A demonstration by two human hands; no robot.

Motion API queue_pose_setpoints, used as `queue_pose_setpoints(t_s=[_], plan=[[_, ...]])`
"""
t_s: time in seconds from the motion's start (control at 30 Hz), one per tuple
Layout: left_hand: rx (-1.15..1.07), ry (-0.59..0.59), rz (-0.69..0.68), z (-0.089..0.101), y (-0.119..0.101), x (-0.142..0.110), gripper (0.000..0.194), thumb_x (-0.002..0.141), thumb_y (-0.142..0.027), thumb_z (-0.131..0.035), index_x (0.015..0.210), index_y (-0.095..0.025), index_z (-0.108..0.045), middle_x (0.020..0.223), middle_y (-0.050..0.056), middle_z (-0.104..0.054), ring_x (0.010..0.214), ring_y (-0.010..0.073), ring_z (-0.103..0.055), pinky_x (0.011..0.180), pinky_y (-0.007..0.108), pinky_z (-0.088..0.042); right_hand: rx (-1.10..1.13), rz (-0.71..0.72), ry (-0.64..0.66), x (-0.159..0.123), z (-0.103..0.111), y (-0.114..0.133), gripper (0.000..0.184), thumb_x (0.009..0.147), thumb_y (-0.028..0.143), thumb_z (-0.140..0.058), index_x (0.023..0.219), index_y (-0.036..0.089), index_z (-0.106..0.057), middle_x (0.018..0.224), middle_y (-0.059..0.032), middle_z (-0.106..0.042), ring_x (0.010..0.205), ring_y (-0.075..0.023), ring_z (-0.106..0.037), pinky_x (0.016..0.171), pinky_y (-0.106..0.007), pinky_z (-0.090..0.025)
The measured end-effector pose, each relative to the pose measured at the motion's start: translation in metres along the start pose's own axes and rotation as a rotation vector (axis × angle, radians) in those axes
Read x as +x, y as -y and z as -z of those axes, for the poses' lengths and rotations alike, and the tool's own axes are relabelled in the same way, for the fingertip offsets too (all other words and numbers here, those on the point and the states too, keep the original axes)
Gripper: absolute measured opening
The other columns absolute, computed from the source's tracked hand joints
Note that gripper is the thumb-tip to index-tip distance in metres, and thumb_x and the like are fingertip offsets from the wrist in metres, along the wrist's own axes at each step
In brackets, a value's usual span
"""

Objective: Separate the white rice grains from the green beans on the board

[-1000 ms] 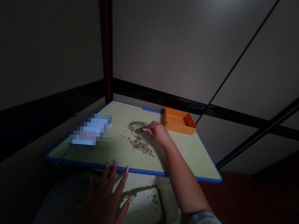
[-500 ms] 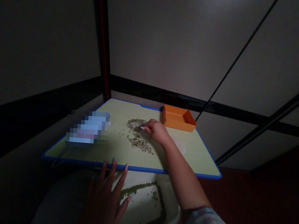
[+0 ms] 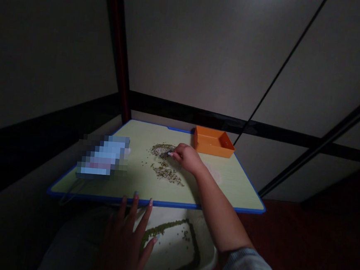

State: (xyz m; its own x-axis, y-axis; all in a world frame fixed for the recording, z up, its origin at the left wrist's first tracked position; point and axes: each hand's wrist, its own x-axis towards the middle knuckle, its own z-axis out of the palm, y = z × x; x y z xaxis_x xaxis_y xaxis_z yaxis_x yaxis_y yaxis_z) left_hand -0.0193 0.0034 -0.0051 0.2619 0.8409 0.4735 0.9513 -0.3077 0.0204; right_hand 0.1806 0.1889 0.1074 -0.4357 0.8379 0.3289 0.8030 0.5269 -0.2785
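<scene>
Over the small table, my right hand (image 3: 188, 157) is closed in a pinch, its thumb and fingertips down at the scattered pile. What they hold, if anything, is too small to make out. Small green grains that look like mung beans (image 3: 167, 173), mixed with pale grains, lie loose in two patches beside and below the fingertips. My left hand (image 3: 128, 235) is open, fingers spread, with its fingertips at the table's blue front edge. Below that edge, partly behind the left hand, is a white tub (image 3: 211, 254) with green beans along the borders of its bottom.
An orange open box (image 3: 213, 150) stands at the table's back right. A pale patch of grains (image 3: 214, 174) lies right of my right forearm. At the left is a blurred-out phone-like device (image 3: 103, 156) with a cord. Wall panels (image 3: 187, 48) rise behind the table (image 3: 234, 193).
The view has shifted slightly. My right hand stays pinched at the pile, and my left hand keeps its place at the front edge.
</scene>
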Motion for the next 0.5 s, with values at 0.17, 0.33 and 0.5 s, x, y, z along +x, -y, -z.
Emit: queue_pose_setpoints(t_s=[0.17, 0.33, 0.5], plan=[[-0.024, -0.008, -0.014, -0.0027, 0.003, -0.0005, 0.069, 0.078, -0.046, -0.051, 0.141, -0.032, -0.027, 0.153, 0.014, -0.031, 0.142, 0.0397, -0.023, 0.1, 0.057, -0.042, -0.018, 0.015, 0.01, 0.0005, -0.0023, -0.0013, 0.029, 0.091, 0.032, -0.051, 0.079, 0.013, -0.068, 0.085, -0.0067, -0.062, 0.075, -0.012, -0.052, 0.068, -0.022, -0.035], [-0.041, -0.035, -0.025, -0.0055, 0.0052, 0.0009, 0.071, 0.077, -0.048, -0.053, 0.141, -0.032, -0.027, 0.153, 0.014, -0.029, 0.141, 0.0398, -0.023, 0.099, 0.056, -0.043, -0.025, 0.011, 0.014, 0.0011, -0.0035, -0.0026, 0.03, 0.092, 0.035, -0.05, 0.082, 0.013, -0.068, 0.087, -0.0072, -0.062, 0.076, -0.0123, -0.053, 0.067, -0.022, -0.035], [-0.059, -0.124, -0.036, -0.0048, 0.0064, 0.0055, 0.073, 0.075, -0.046, -0.056, 0.141, -0.027, -0.03, 0.148, 0.016, -0.035, 0.139, 0.0386, -0.027, 0.101, 0.055, -0.042, -0.057, 0.003, 0.035, 0.0016, -0.0031, -0.001, 0.03, 0.092, 0.035, -0.05, 0.083, 0.013, -0.069, 0.088, -0.0076, -0.062, 0.077, -0.0126, -0.053, 0.067, -0.022, -0.035]])
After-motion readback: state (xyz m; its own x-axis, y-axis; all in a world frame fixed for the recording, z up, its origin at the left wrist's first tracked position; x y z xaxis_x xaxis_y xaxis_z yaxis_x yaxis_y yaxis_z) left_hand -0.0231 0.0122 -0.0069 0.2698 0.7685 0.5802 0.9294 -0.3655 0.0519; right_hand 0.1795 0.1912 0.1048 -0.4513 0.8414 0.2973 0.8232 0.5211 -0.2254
